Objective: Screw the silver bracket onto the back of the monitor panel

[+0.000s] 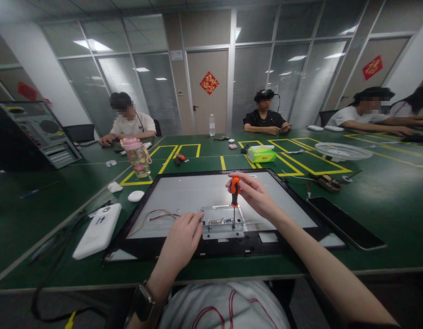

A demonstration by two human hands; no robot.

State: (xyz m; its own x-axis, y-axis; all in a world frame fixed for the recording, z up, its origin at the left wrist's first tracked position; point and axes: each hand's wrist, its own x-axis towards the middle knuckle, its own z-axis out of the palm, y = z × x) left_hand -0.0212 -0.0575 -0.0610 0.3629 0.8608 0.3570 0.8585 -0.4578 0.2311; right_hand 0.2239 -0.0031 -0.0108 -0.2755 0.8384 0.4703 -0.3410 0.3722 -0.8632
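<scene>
A flat monitor panel lies face down on the green table, its grey metal back up and its black frame around it. My right hand is closed round an orange-handled screwdriver, held upright with its tip on a small metal bracket near the panel's front edge. My left hand rests on the panel beside the bracket, fingers curled with their tips touching the bracket's left end. Thin wires run across the panel to the left of that hand.
A white flat device with a black cable lies left of the panel, a dark phone to its right. Farther back stand a pink-lidded bottle, a green tissue pack and a white fan grille. Several people sit at the far side.
</scene>
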